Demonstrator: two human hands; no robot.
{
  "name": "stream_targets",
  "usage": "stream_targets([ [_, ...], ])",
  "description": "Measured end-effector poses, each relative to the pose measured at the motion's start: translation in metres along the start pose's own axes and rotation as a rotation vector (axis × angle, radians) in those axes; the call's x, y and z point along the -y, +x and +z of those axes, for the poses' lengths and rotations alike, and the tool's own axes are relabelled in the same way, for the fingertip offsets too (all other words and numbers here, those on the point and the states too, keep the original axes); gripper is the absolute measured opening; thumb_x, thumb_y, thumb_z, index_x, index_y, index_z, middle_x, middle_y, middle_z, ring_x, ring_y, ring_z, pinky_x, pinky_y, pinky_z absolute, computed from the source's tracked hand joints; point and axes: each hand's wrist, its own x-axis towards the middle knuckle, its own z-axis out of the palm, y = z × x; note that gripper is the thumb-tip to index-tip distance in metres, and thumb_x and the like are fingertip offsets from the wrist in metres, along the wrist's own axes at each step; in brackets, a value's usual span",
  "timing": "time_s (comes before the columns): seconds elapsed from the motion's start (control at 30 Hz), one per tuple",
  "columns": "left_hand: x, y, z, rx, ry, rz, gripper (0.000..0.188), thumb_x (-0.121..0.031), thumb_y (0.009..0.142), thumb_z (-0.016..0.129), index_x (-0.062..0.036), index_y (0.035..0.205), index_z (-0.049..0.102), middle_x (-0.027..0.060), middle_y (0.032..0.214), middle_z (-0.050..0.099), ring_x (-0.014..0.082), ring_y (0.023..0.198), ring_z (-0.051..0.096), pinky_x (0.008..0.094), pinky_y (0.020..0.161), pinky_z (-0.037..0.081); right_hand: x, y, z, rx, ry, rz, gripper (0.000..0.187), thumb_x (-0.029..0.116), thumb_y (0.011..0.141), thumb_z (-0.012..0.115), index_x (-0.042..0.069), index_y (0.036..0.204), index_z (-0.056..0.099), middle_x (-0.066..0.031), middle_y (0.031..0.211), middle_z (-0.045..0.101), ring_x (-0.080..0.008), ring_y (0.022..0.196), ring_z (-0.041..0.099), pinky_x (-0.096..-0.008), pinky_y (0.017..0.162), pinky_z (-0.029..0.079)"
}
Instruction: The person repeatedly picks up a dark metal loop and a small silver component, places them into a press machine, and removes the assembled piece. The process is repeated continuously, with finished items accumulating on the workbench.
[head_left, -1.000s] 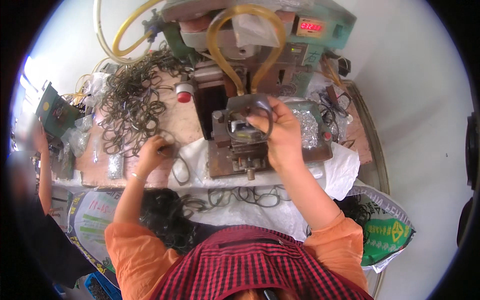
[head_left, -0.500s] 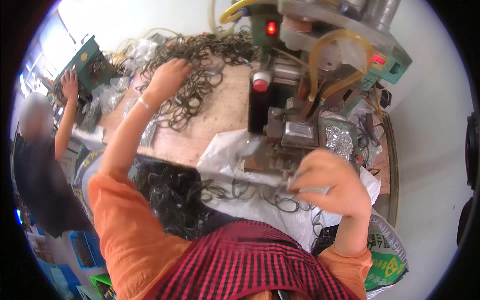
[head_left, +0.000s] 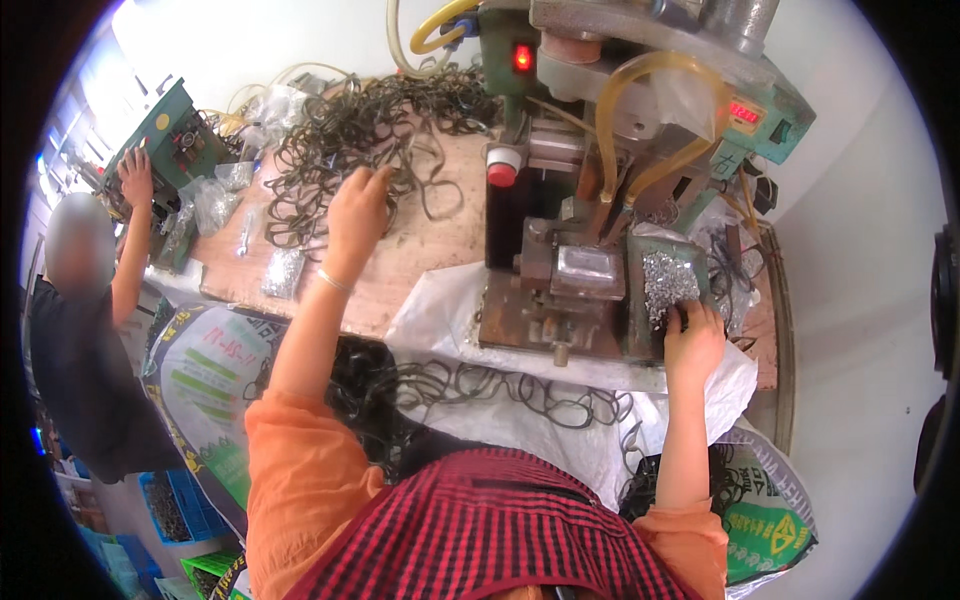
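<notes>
My left hand (head_left: 358,218) reaches over the heap of dark loops (head_left: 310,175) on the table, its fingers pinched on a dark loop (head_left: 441,199) at the heap's right side. On the right, my right hand (head_left: 696,345) dips its bent fingertips into the small silver metal pieces (head_left: 668,285) in a green tray (head_left: 640,325). The fingers are drawn together there, and what lies between them is hidden. Left of the tray stands a green press machine (head_left: 790,130), with a shiny metal block (head_left: 587,266) on its base.
A red button (head_left: 501,172) sits on the press's left side. More loops (head_left: 490,388) lie on white sheeting along the table's front edge. Clear bags (head_left: 283,272) lie at the left. Printed sacks (head_left: 205,370) stand beside me. A co-worker (head_left: 90,370) touches another green machine (head_left: 175,135).
My right hand has left the front of the press and moved right to the tray of metal pieces. My left hand has shifted down and slightly right at the heap of loops.
</notes>
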Motion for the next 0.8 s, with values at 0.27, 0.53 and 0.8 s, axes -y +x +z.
stream_targets([
  [0.27, -0.046, 0.003, -0.063, -0.123, -0.390, -0.165, 0.024, 0.001, 0.093, 0.055, -0.0033, 0.114, 0.065, 0.0143, 0.099, 0.067, 0.0270, 0.076, 0.064, 0.0351, 0.067, 0.051, 0.004, -0.004, 0.005, -0.138, 0.154, 0.020, 0.012, 0.012, 0.083, 0.070, 0.005, 0.092, 0.069, -0.0137, 0.087, 0.068, -0.0346, 0.086, 0.063, -0.0426, 0.077, 0.049],
  [0.53, -0.208, 0.012, -0.066, -0.076, -1.011, 0.181, 0.018, 0.015, 0.086, 0.054, 0.0069, 0.100, 0.060, 0.0215, 0.098, 0.067, 0.0308, 0.089, 0.067, 0.0374, 0.079, 0.056, 0.017, 0.011, 0.002, -0.151, 0.375, 0.264, 0.012, 0.012, 0.086, 0.068, 0.002, 0.093, 0.069, -0.0167, 0.087, 0.070, -0.0356, 0.083, 0.065, -0.0428, 0.077, 0.051],
  [0.8, -0.209, 0.022, -0.052, -0.159, -0.960, 0.381, 0.028, 0.008, 0.072, 0.066, -0.0015, 0.098, 0.067, 0.0134, 0.101, 0.071, 0.0285, 0.081, 0.069, 0.0349, 0.067, 0.056, 0.003, 0.022, -0.017, -0.093, 0.536, 0.381, 0.018, 0.010, 0.088, 0.065, 0.001, 0.104, 0.070, -0.0185, 0.095, 0.071, -0.0318, 0.087, 0.069, -0.0357, 0.080, 0.052],
])
